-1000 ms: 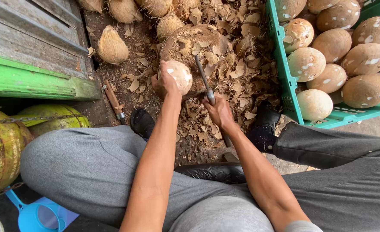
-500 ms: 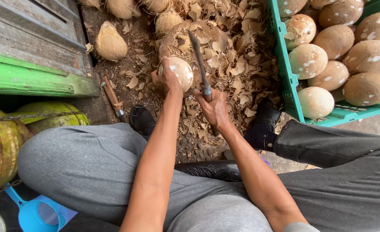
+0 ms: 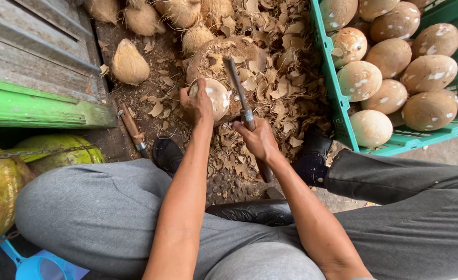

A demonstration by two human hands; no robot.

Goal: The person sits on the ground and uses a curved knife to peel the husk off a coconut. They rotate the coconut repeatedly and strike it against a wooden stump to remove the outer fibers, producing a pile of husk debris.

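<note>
My left hand [image 3: 196,102] grips a peeled, pale coconut [image 3: 216,96] and presses it onto a worn wooden chopping block [image 3: 223,57]. My right hand [image 3: 259,139] is closed around the handle of a long knife [image 3: 237,91]. Its blade points away from me and lies just right of the coconut, over the block. Brown shell chips [image 3: 275,88] lie all around the block.
A green plastic crate [image 3: 337,111] at the right holds several peeled coconuts [image 3: 389,57]. Unpeeled brown coconuts [image 3: 129,63] lie at the top left. A second knife [image 3: 133,129] rests on the ground by a green-edged board [image 3: 42,109]. Green coconuts [image 3: 1,176] sit at the far left.
The knife has swung up from beside the coconut, and its blade now points further away over the block. The left hand keeps the coconut in place.
</note>
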